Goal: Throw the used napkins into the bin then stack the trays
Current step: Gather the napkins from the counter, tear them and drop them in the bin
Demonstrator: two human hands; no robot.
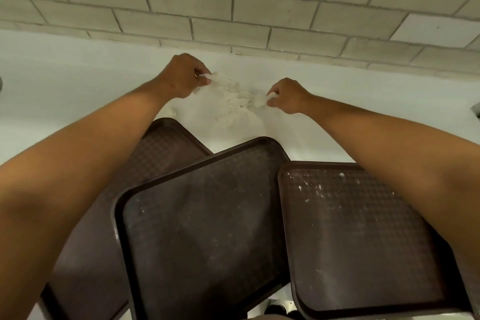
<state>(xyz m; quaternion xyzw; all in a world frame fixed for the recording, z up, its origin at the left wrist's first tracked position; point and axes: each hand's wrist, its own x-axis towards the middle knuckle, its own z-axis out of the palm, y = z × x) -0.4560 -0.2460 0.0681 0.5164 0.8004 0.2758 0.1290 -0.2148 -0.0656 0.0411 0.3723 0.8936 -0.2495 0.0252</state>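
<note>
A pile of crumpled white napkins (235, 101) lies on the white counter (65, 80) near the brick wall. My left hand (181, 76) pinches the pile's left edge, and my right hand (288, 96) pinches its right edge. Three dark brown trays sit in front of the pile, overlapping. The middle tray (205, 223) lies tilted on top of the left tray (161, 148). The right tray (358, 236) carries white crumbs and passes under my right forearm. No bin is in view.
A grey brick wall (246, 8) closes off the counter right behind the napkins. A small white scrap (170, 112) lies beside my left wrist. The trays hang over the counter's near edge, with floor showing below (275, 306).
</note>
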